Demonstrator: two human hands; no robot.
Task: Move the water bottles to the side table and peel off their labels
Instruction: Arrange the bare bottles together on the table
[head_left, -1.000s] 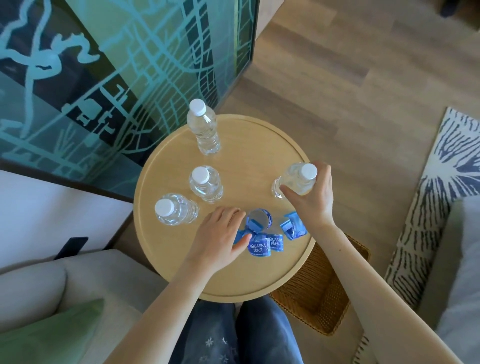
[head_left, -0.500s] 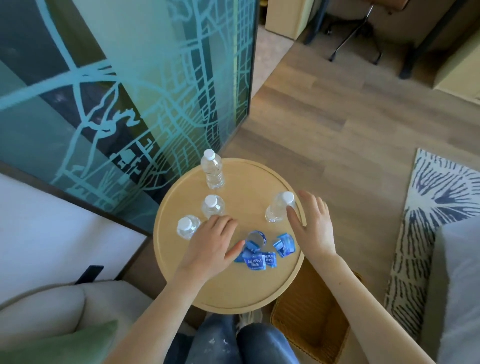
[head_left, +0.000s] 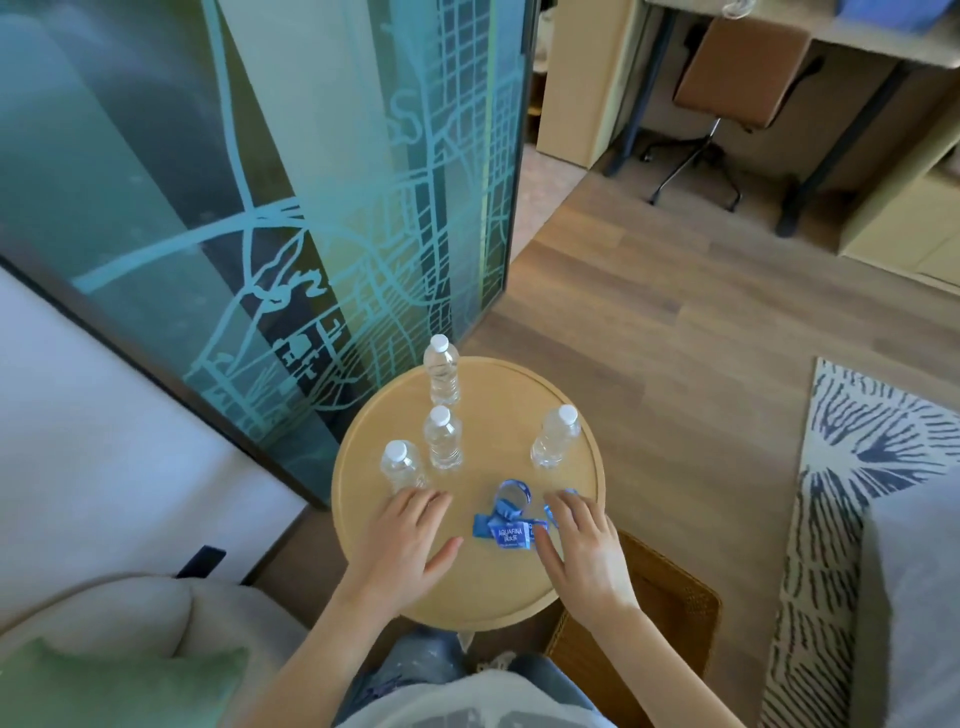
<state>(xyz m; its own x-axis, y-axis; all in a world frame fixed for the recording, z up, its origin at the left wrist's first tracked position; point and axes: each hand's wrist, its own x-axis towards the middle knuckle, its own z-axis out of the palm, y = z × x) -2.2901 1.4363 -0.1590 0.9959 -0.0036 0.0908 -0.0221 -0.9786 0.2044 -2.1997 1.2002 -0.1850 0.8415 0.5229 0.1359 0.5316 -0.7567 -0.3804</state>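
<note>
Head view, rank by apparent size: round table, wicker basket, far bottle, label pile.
1. round table
2. wicker basket, though the table hides part
3. label pile and far bottle: similar spread, and the bottle stands farther from the camera, so unranked

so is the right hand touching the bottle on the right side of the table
Apart. The head view shows a strip of bare side table between the right hand and the right-side bottle; the hand sits lower, by the blue labels.

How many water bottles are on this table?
4 clear plastic white-capped bottles on the round wooden table: far bottle at the back edge, middle bottle just nearer, left bottle by the left hand, right bottle near the right rim. None seems hidden.
</note>
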